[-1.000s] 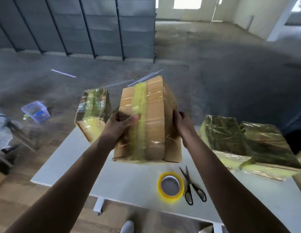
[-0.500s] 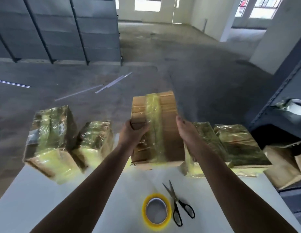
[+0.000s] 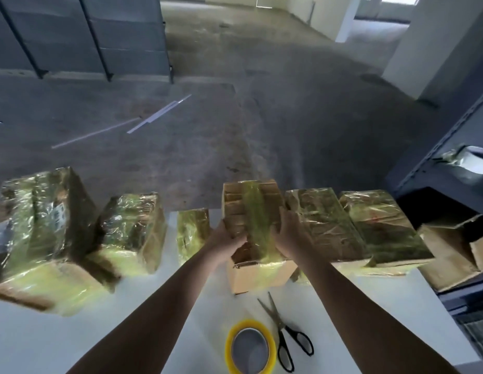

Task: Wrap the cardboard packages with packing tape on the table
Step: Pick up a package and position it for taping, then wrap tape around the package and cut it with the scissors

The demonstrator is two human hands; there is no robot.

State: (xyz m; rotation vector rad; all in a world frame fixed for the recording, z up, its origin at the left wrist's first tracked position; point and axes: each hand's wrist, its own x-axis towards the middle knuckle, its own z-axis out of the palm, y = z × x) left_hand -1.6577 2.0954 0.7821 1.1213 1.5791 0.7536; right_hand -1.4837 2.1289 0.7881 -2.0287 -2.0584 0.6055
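Observation:
A cardboard package (image 3: 255, 273) with a yellowish tape band down its middle stands at the far edge of the white table (image 3: 370, 319). My left hand (image 3: 227, 242) grips its left side, thumb over the top. My right hand (image 3: 290, 240) holds its right side, the fingers lying against the taped top. A yellow tape roll (image 3: 250, 346) lies flat near the front edge. Tape-wrapped packages sit on both sides: two to the right (image 3: 324, 225) (image 3: 383, 228) and three to the left (image 3: 193, 233) (image 3: 132, 233) (image 3: 43, 233).
Black-handled scissors (image 3: 286, 336) lie just right of the tape roll. An open cardboard box (image 3: 456, 252) stands off the table's right end, below a dark metal shelf (image 3: 445, 157). Grey concrete floor with thin metal strips (image 3: 159, 114) lies beyond the table.
Both hands have carried the package away from me and to the right, setting it down among the wrapped ones at the far edge. My view has swung right.

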